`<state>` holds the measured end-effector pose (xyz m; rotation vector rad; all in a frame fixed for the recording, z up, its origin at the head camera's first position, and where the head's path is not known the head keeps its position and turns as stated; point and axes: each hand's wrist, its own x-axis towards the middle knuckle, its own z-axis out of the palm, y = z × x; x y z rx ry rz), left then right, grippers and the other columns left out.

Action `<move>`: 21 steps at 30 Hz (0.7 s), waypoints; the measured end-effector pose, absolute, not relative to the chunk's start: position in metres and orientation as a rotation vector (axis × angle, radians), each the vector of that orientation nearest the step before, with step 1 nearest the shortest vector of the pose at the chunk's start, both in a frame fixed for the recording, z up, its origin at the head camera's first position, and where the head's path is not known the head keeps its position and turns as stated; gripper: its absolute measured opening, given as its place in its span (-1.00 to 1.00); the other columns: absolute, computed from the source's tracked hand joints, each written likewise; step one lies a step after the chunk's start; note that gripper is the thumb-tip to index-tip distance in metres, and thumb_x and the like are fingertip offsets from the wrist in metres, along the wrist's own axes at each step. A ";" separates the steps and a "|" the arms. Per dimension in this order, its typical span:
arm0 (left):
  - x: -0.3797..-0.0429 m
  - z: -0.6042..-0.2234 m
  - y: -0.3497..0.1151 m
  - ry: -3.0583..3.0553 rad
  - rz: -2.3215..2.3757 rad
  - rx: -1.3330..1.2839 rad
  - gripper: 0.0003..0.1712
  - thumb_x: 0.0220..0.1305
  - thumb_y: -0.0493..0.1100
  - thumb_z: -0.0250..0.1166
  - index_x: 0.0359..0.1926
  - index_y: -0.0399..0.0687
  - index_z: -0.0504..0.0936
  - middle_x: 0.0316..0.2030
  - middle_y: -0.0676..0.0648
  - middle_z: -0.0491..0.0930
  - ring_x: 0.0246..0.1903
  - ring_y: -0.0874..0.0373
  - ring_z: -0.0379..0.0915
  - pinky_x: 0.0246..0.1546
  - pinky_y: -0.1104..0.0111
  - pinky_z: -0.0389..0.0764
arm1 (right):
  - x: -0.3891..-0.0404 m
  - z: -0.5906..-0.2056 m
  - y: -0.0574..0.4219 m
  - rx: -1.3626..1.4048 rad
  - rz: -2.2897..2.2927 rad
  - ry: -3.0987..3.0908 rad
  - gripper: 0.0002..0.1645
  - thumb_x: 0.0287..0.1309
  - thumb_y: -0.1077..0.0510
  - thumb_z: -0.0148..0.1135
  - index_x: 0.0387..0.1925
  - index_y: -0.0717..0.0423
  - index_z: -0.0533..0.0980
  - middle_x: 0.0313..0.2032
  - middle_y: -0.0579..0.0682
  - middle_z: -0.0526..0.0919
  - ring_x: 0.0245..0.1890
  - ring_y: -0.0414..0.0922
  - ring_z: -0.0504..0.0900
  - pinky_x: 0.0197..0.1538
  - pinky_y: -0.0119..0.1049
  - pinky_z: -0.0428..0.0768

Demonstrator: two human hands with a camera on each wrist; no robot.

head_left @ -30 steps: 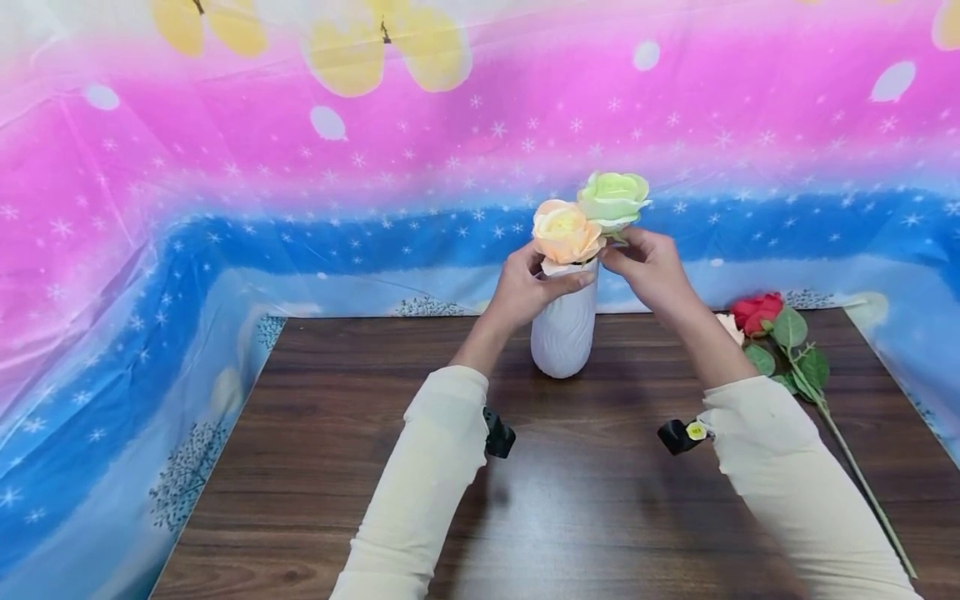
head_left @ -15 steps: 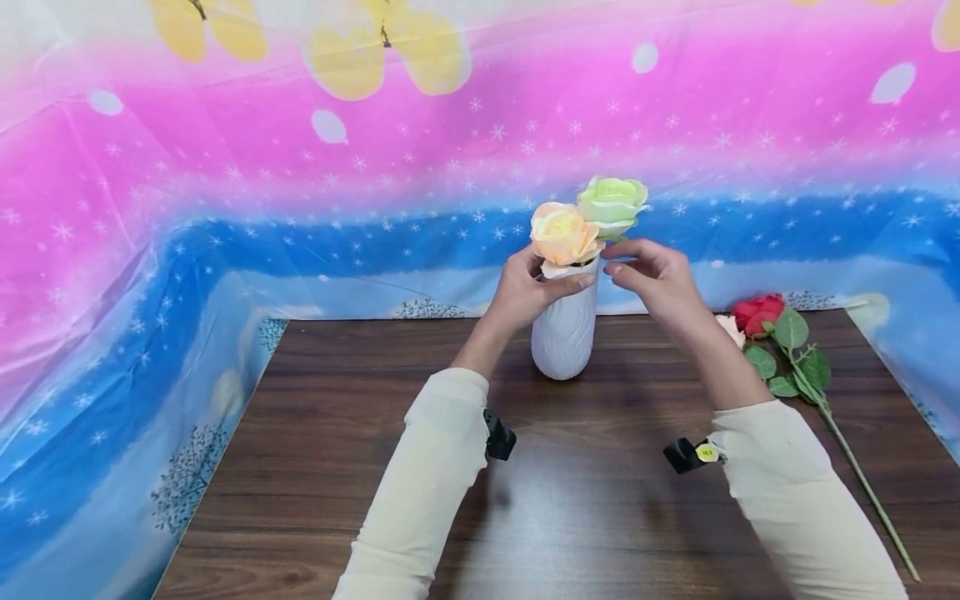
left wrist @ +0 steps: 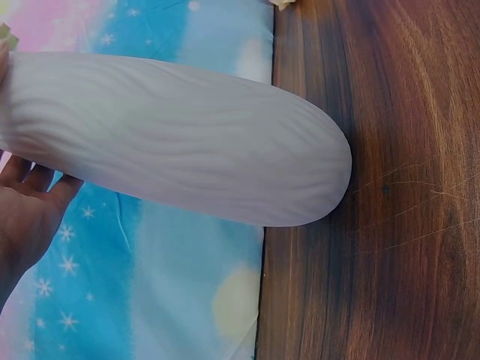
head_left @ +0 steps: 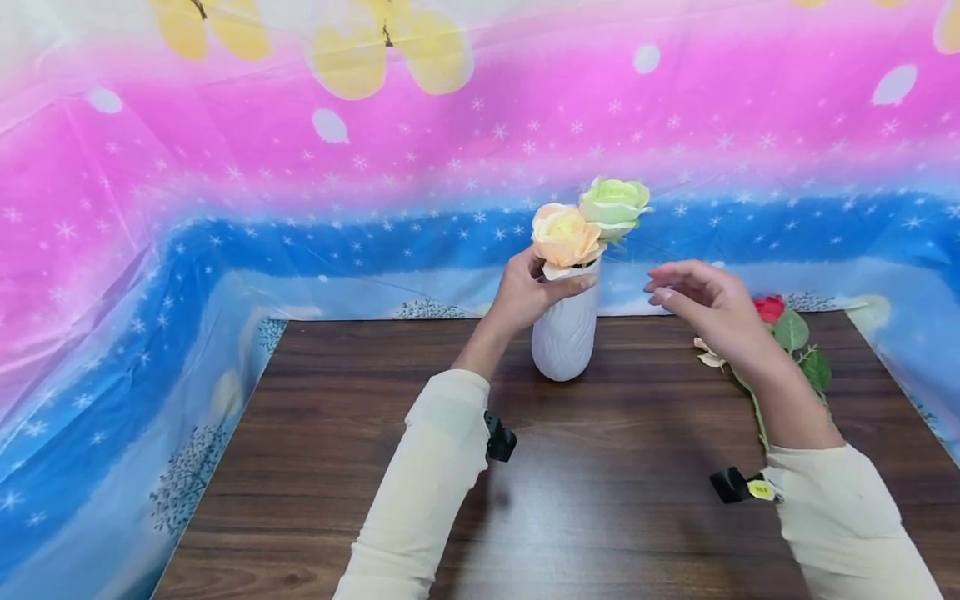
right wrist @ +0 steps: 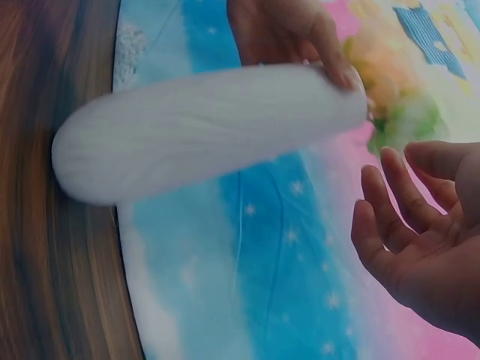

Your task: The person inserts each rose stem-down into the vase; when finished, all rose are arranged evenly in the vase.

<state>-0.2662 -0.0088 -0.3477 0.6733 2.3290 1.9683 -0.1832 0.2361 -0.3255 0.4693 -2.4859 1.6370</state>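
A white ribbed vase [head_left: 564,333] stands upright near the back of the table. My left hand [head_left: 523,287] grips it just below the rim, thumb across the front; the left wrist view shows fingers [left wrist: 66,187] behind the vase. A peach rose [head_left: 564,233] and a pale green rose [head_left: 615,204] rise from the vase mouth, their stems hidden inside. To the right of the vase, my right hand [head_left: 716,312] is in the air with relaxed, slightly bent fingers and holds nothing. In the right wrist view the right hand [right wrist: 427,232] is apart from the vase.
On the right of the table lie a red rose [head_left: 769,308] with green leaves [head_left: 791,330] and a cream rose [head_left: 709,353], partly hidden by my right arm. A patterned cloth [head_left: 420,167] hangs behind the wooden table [head_left: 337,467].
My right hand has let go below the green rose and moved right, away from the vase and over toward the lying roses. The left hand has stayed on the vase.
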 end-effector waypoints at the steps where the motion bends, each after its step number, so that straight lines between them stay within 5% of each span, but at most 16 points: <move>1: -0.266 -0.348 -0.009 2.327 1.970 0.674 -0.36 0.20 -0.15 0.50 0.29 -0.03 0.51 0.21 -0.09 0.60 0.17 0.04 0.59 0.03 0.33 0.68 | -0.181 -0.328 0.242 0.478 1.655 -2.465 -0.70 0.47 0.22 0.13 0.14 -0.03 0.57 -0.11 -0.44 0.70 -0.10 -0.43 0.69 -0.01 -0.64 0.61; 13: -0.265 -0.346 -0.009 2.323 1.969 0.698 -0.36 0.23 -0.14 0.49 0.31 -0.03 0.49 0.23 -0.10 0.59 0.18 0.03 0.59 0.05 0.31 0.68 | -0.154 -0.365 0.325 0.306 1.797 -2.345 -0.68 0.42 0.34 0.14 0.07 0.00 0.61 -0.13 -0.36 0.77 -0.18 -0.45 0.73 -0.13 -0.64 0.63; 21: -0.265 -0.347 -0.009 2.327 1.964 0.675 -0.33 0.20 -0.14 0.51 0.31 -0.05 0.48 0.24 -0.10 0.59 0.21 0.03 0.57 0.11 0.29 0.67 | -0.136 -0.413 0.365 0.068 1.700 -2.531 -0.70 0.49 0.19 0.10 0.06 -0.27 0.54 -0.18 -0.55 0.69 -0.22 -0.52 0.69 -0.22 -0.61 0.66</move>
